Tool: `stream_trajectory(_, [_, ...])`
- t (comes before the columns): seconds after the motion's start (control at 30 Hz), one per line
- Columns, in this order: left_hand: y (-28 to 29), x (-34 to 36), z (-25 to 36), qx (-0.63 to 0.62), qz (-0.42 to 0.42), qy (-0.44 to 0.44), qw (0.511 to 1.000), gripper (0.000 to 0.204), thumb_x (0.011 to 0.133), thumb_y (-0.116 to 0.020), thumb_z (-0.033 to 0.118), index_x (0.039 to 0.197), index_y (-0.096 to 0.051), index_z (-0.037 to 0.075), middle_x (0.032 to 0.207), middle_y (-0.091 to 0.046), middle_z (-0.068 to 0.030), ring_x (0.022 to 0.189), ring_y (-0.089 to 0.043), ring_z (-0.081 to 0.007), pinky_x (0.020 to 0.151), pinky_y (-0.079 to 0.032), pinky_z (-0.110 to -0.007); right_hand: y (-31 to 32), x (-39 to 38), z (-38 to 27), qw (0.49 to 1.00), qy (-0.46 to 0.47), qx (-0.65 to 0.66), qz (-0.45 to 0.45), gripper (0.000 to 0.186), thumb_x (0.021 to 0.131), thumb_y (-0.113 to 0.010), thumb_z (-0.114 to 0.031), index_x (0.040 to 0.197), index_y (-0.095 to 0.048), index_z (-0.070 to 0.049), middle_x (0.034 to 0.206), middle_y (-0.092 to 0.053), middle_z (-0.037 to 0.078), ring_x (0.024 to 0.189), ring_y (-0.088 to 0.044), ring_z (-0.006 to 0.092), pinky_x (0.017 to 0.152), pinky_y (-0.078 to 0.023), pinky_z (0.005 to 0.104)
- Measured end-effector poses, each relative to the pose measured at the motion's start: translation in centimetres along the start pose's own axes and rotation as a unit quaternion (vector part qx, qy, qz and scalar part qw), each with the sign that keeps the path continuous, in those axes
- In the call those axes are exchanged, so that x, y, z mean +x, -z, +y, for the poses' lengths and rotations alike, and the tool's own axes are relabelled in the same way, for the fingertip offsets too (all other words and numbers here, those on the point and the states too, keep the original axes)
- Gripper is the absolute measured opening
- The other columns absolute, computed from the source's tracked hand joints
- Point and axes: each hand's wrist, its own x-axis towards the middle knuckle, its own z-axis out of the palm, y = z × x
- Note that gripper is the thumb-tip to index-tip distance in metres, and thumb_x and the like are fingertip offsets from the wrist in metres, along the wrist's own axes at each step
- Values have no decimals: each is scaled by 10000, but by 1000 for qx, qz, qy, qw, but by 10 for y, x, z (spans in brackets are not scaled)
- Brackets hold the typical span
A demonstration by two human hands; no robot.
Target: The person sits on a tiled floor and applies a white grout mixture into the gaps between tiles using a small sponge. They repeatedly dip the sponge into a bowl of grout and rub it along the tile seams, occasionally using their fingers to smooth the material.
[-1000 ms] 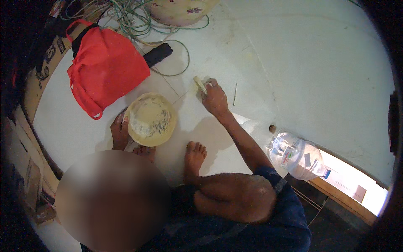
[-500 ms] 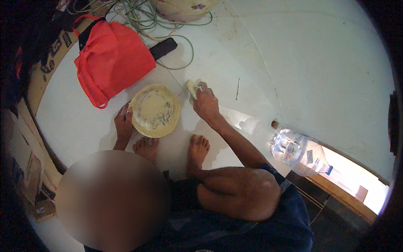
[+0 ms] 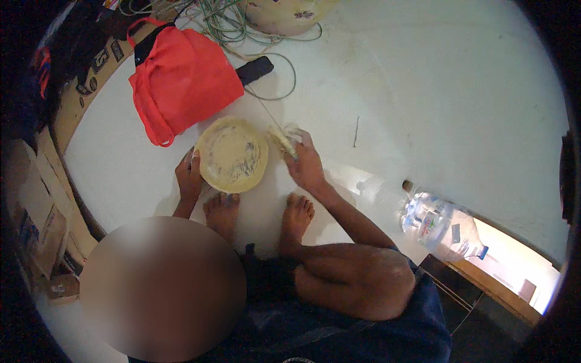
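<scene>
A shallow round bowl (image 3: 227, 156), pale yellow with dark, worn-looking patches inside, is held above the floor in front of my feet. My left hand (image 3: 189, 175) grips its left rim, thumb over the edge and fingers partly hidden behind it. Just right of the bowl, apart from it, my right hand (image 3: 305, 166) is closed on a pale yellowish crumpled piece (image 3: 282, 143). Its kind is unclear, and motion smears both it and the fingertips. Whitish residue shows on the right fingers.
Beyond the bowl lie a red cloth bag (image 3: 187, 81), a black oblong object (image 3: 256, 70) and tangled green cord (image 3: 221, 24) beside a flowered rounded vessel (image 3: 287, 15). A thin stick (image 3: 356, 132) and large clear bottle (image 3: 445, 227) are rightward. Cardboard (image 3: 78, 100) lines the left.
My right hand with the crumpled piece has come nearer to me, alongside the bowl. The bowl has shifted slightly, still in my left hand. The whole view has slid a little.
</scene>
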Motion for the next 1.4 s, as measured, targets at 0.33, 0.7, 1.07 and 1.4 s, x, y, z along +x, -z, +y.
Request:
stream_trajectory(0.33, [10, 12, -18, -62, -5, 69, 996, 376, 970, -427, 264, 1093, -598, -48, 912, -642, -92, 824, -569, -135, 754, -457, -280, -48, -31, 7, 929, 288, -230, 10, 546, 746, -585, -121, 1286, -506, -136, 1374, -400, 132, 1075, -485, 326, 886, -413, 472])
stream_trajectory(0.7, [9, 9, -13, 0, -6, 25, 1000, 388, 967, -438, 258, 1113, -587, -69, 925, -649, -123, 826, -570, -151, 774, -458, -290, 3, -41, 53, 953, 160, -256, -43, 457, 727, -584, -88, 1178, -596, -156, 1318, -453, 147, 1061, -491, 350, 879, -405, 452])
stream_trajectory(1.07, [43, 10, -2, 77, -31, 10, 997, 404, 967, -437, 266, 1136, -578, -72, 988, -653, -153, 878, -594, -169, 800, -464, -306, 46, 7, 49, 991, -19, -118, 61, 487, 757, -640, -97, 1225, -513, -52, 1271, -402, 151, 1102, -474, 343, 901, -459, 410])
stream_trajectory(1.4, [111, 9, -8, 162, 5, 44, 986, 434, 972, -421, 316, 1112, -600, -54, 954, -660, -144, 855, -585, -170, 794, -457, -320, 15, 23, 30, 986, 22, -147, -80, 402, 789, -598, -180, 1159, -534, -38, 1256, -427, 157, 1099, -495, 338, 849, -506, 441])
